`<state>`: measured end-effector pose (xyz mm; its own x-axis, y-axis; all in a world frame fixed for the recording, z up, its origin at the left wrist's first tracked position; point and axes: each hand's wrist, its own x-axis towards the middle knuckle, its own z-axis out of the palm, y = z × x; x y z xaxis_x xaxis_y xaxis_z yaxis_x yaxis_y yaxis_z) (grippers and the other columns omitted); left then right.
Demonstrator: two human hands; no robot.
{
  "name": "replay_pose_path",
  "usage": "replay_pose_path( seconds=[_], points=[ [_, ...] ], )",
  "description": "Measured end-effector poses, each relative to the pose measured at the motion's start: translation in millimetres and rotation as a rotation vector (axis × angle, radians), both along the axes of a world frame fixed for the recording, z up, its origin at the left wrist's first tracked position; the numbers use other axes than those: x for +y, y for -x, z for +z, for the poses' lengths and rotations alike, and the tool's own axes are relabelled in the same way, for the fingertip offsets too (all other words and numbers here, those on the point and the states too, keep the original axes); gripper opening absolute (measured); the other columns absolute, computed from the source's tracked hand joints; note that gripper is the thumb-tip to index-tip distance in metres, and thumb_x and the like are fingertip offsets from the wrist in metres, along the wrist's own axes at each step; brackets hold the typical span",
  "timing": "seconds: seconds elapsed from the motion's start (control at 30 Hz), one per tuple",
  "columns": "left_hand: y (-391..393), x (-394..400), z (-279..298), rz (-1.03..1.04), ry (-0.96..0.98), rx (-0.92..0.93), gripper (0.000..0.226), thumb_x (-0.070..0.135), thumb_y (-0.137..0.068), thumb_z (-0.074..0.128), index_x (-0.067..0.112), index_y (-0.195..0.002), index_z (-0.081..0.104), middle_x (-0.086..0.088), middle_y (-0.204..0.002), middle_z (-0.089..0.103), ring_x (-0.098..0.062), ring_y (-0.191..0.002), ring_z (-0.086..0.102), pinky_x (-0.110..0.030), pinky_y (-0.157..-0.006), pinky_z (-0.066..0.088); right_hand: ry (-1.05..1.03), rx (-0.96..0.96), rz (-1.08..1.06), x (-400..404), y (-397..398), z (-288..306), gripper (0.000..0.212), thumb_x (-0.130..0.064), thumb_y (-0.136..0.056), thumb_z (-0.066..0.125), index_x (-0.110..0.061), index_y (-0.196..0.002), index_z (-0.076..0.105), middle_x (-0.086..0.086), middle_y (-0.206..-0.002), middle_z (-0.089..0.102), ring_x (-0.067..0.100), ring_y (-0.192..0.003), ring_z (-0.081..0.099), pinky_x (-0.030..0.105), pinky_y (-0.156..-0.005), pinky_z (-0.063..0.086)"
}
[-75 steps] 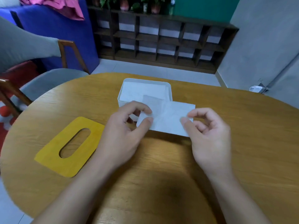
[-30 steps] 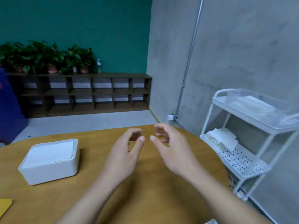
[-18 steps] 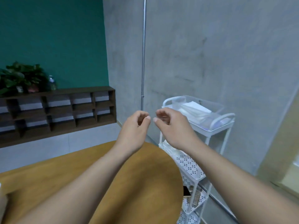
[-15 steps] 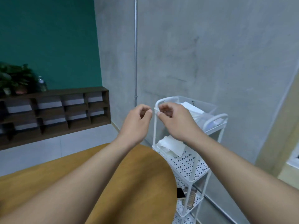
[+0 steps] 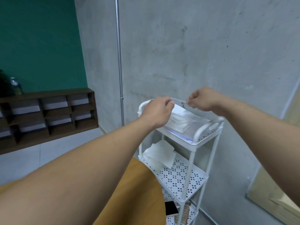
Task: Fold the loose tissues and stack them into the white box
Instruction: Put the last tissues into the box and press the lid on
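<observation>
- Left hand: raised over the near end of the top tier of a white three-tier cart; fingers curled inward; whether they pinch anything cannot be told, since the fingertips are turned away from the camera.
- Right hand: held over the far rim of the same tier; fingers curled with thumb and forefinger close together; a grip on anything cannot be confirmed.
- Clear plastic container: sits on the top tier, holding a stack of white tissues; the stack lies just below and between the two hands.
- Loose tissues: a rumpled pile on the perforated middle tier, at its near-left corner; well below both hands.
- Wooden table: rounded edge at lower centre, just beside the cart; the left forearm crosses above it.
- Surroundings: grey concrete wall behind the cart, with a vertical metal pipe; dark wooden shelf unit against the green wall at left.
</observation>
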<state>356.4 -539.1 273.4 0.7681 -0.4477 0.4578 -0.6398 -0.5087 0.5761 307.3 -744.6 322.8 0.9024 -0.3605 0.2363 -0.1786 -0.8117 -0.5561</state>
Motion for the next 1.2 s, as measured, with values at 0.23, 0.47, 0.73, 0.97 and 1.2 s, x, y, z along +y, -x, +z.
replay_pose_path(
  seconds=[0.23, 0.47, 0.73, 0.97, 1.2],
  points=[
    [-7, -31, -4, 0.031, -0.448, -0.079, 0.048, 0.035, -0.12, 0.026, 0.007, -0.088, 0.049, -0.002, -0.079, 0.048, -0.034, -0.091, 0.052, -0.045, -0.093, 0.043, 0.097, 0.27, -0.013, -7, -43, -13, 0.028, -0.024, -0.097, 0.074, -0.009, -0.078, 0.061, 0.012, -0.074, 0.055, 0.028, -0.068, 0.049, 0.037, -0.071, 0.046],
    [-7, -35, -4, 0.041, -0.629, -0.134, 0.051, 0.036, -0.121, 0.02, 0.019, -0.135, 0.067, -0.002, -0.087, 0.051, -0.04, -0.112, 0.06, -0.053, -0.111, 0.04, 0.046, 0.293, -0.05, -5, -62, -22, 0.027, -0.01, -0.101, 0.066, -0.011, -0.075, 0.057, 0.009, -0.071, 0.047, 0.026, -0.066, 0.044, 0.039, -0.076, 0.054],
    [-7, -27, -5, 0.023, -0.534, -0.1, 0.058, 0.038, -0.12, 0.023, 0.001, -0.107, 0.065, 0.0, -0.076, 0.044, -0.039, -0.103, 0.061, -0.046, -0.092, 0.042, 0.122, 0.136, -0.035, 6, -58, -18, 0.025, -0.013, -0.09, 0.084, -0.001, -0.11, 0.079, 0.017, -0.104, 0.076, 0.032, -0.087, 0.066, 0.04, -0.086, 0.059],
    [-2, 23, 1, 0.017, -0.038, 0.014, 0.046, 0.049, -0.114, 0.046, 0.017, -0.136, 0.07, -0.001, -0.141, 0.071, -0.027, -0.136, 0.061, -0.043, -0.114, 0.048, 0.137, -0.158, -0.018, 44, -28, 29, 0.012, -0.005, -0.087, 0.082, -0.011, -0.098, 0.08, 0.01, -0.096, 0.076, 0.033, -0.093, 0.072, 0.035, -0.077, 0.056],
    [54, 127, 15, 0.074, 0.549, 0.385, 0.089, 0.067, -0.095, 0.071, 0.028, -0.166, 0.034, 0.007, -0.154, 0.055, -0.013, -0.131, 0.06, -0.037, -0.111, 0.045, 0.068, -0.333, 0.213, 154, 28, 62, 0.013, -0.009, -0.089, 0.079, -0.02, -0.094, 0.074, -0.002, -0.091, 0.077, 0.025, -0.088, 0.074, 0.04, -0.081, 0.061]
  ],
)
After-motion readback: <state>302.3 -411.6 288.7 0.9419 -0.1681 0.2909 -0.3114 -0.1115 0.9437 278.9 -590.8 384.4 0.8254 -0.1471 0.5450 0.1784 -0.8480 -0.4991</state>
